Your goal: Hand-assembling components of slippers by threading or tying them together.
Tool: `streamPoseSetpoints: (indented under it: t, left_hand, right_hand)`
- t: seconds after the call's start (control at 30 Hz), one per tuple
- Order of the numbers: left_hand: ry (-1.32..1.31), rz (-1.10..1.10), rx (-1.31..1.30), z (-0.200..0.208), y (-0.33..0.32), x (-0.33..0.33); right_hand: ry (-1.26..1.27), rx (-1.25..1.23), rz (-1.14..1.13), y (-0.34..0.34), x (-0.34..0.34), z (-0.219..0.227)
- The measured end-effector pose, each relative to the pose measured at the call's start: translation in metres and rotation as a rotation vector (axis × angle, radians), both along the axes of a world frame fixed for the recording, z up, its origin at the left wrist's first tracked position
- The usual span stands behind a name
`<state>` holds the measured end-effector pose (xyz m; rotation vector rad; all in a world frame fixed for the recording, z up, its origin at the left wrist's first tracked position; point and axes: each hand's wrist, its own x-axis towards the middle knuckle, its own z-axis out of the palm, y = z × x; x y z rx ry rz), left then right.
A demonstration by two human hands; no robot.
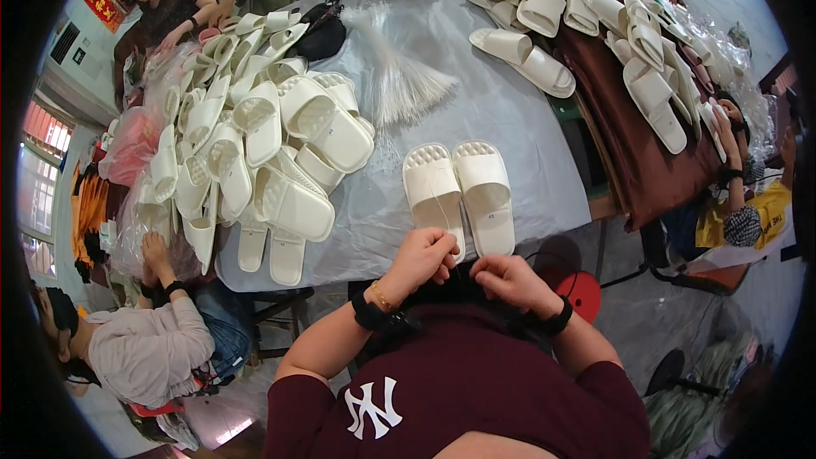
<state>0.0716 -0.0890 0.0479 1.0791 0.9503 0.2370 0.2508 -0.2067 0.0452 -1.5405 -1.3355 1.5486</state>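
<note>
A worker's left hand [422, 257] curls at the near end of a pair of cream slippers [484, 173], its grip drawn together, apparently clamped on a thin strand [439, 198] that runs down over one strap, while the right hand [514, 284] hovers just beside it, fingers bent inward; whether that grip closes on anything cannot be told. The slippers lie side by side, soles down and toes toward the worker, at the near edge of the surface [544, 191]. They look light and softly springy, hardly fragile, likely best taken by the broad strap or across the sole's edges; the strand looks slick and easily lost, and probably calls for a pinch close to its end. Beyond the pair, a loose bundle of pale strands [406, 85] fans across the wrinkled plastic sheet covering the surface, near a black bag [321, 33]. A heap of slippers [255, 123] crowds the left side; more lie to the right, some on a brown cloth [612, 149]. Around the room, a co-worker in a pale top [144, 353] sits at lower left, others work along the far side, and a red stool [580, 291] stands near the worker's right arm.
</note>
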Motion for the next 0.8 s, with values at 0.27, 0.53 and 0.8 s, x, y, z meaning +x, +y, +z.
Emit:
streamPoseSetpoints:
  t: [0.27,0.53,0.8]
  left_hand:
    - [-0.118,0.067,0.01,0.015,-0.006,0.001]
    - [0.074,-0.246,0.067,0.029,-0.01,-0.028]
    - [0.079,-0.277,0.022,0.024,-0.017,-0.04]
  right_hand:
    - [0.242,-0.144,0.091,0.011,-0.013,0.02]
    - [-0.572,0.579,-0.025,-0.002,-0.005,0.036]
    - [-0.744,0.735,0.0,-0.016,-0.011,0.06]
